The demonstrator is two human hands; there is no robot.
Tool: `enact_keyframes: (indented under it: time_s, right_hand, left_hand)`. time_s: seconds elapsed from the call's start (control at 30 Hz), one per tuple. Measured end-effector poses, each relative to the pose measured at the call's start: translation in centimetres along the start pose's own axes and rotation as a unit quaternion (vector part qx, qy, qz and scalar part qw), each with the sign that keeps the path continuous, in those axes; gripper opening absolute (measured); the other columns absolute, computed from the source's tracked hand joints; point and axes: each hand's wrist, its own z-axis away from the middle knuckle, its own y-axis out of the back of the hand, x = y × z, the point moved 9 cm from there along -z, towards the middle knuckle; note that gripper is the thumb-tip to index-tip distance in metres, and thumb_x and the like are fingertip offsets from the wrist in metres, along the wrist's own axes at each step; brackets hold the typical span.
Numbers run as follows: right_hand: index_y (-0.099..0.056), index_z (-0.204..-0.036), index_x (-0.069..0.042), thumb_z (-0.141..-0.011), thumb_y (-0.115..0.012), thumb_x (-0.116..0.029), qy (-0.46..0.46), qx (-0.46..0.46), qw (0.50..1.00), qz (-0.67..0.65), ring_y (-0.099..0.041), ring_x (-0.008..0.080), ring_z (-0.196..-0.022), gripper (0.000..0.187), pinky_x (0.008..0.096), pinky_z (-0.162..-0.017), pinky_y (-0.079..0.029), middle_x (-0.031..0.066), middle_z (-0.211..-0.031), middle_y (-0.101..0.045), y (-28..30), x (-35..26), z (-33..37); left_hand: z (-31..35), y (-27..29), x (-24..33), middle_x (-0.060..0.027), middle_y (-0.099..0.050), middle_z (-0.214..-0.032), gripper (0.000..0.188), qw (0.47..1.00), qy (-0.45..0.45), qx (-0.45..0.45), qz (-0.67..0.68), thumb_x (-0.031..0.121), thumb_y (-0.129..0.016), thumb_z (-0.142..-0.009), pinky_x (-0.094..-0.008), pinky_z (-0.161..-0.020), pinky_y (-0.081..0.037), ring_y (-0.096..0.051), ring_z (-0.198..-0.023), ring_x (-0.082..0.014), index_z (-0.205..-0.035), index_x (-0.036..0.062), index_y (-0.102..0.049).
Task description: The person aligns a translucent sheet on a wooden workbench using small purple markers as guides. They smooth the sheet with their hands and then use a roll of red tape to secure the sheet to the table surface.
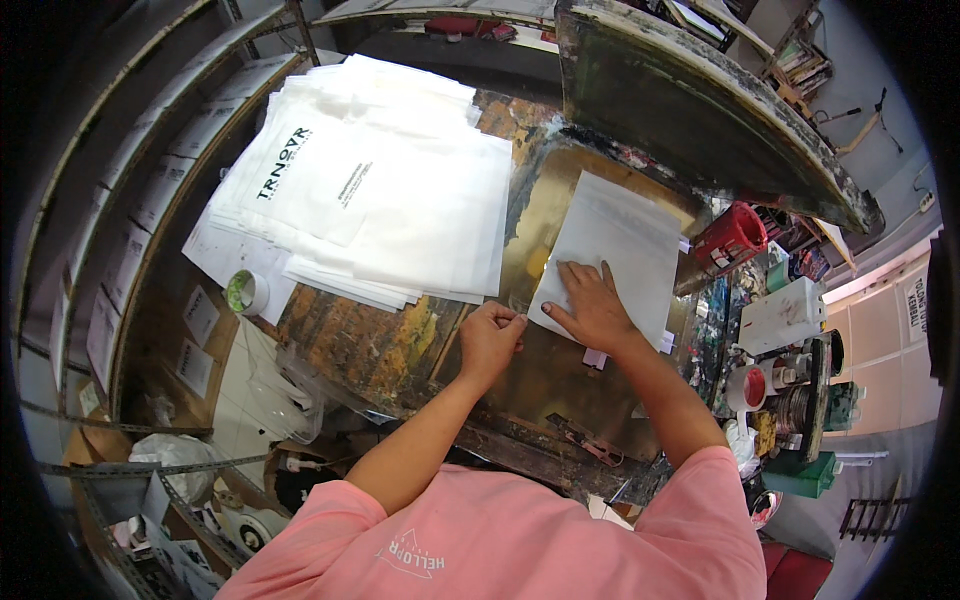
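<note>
A blank, whitish, slightly translucent flat bag or sheet (625,235) lies on the worn printing board (480,390), slightly tilted. My right hand (595,305) rests flat on its lower part with the fingers spread. Beside the sheet's lower left corner, my left hand (490,340) is closed, thumb and fingers pressed together. Whether it pinches the sheet's edge or something small is hidden. To the left is a broad, uneven pile of white printed bags (400,200) with black lettering on top.
A dark-framed printing screen (700,110) stands raised at the back right. Near it are a red tub (730,240), a white container (783,315) and several paint pots. A tape roll (247,292) sits left of the pile. Drying racks (130,230) with printed sheets line the left.
</note>
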Motion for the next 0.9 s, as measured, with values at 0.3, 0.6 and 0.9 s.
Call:
enact_keyframes:
  time_s: [0.3,0.6,0.9]
  right_hand:
    - [-0.043,-0.151,0.006,-0.101,-0.059,-0.042,0.033,0.017,0.999,0.009,-0.038,0.0395,-0.149,0.071,0.0565,-0.125,-0.025,0.0252,-0.159,-0.041,0.7,-3.2,2.8]
    - [-0.043,-0.151,0.006,-0.101,-0.058,-0.037,0.013,0.007,0.999,-0.045,-0.037,0.0413,-0.149,0.068,0.0573,-0.124,-0.025,0.0258,-0.159,-0.041,-1.9,-6.6,5.4]
    - [-0.041,-0.152,0.007,-0.103,-0.055,-0.041,0.018,0.010,1.000,-0.003,-0.031,0.0493,-0.150,0.069,0.0658,-0.122,-0.022,0.0313,-0.160,-0.036,-3.0,-7.5,5.9]
  left_hand:
    - [-1.1,-0.1,-1.4,-0.0081,-0.070,-0.070,0.018,0.997,0.039,-0.010,0.071,0.010,-0.078,-0.089,-0.0274,-0.050,-0.053,-0.065,-0.056,-0.0121,-0.087,-0.0042,-0.067]
    - [-1.0,0.0,-0.9,-0.0083,-0.070,-0.070,0.017,1.000,-0.004,0.005,0.030,0.009,-0.077,-0.088,-0.0280,-0.051,-0.054,-0.065,-0.055,-0.0122,-0.085,-0.0045,-0.068]
    - [-1.0,-0.9,-0.3,-0.0094,-0.071,-0.077,0.020,0.998,0.034,-0.012,0.050,0.014,-0.076,-0.093,-0.0270,-0.056,-0.054,-0.066,-0.062,-0.0132,-0.089,-0.0038,-0.068]
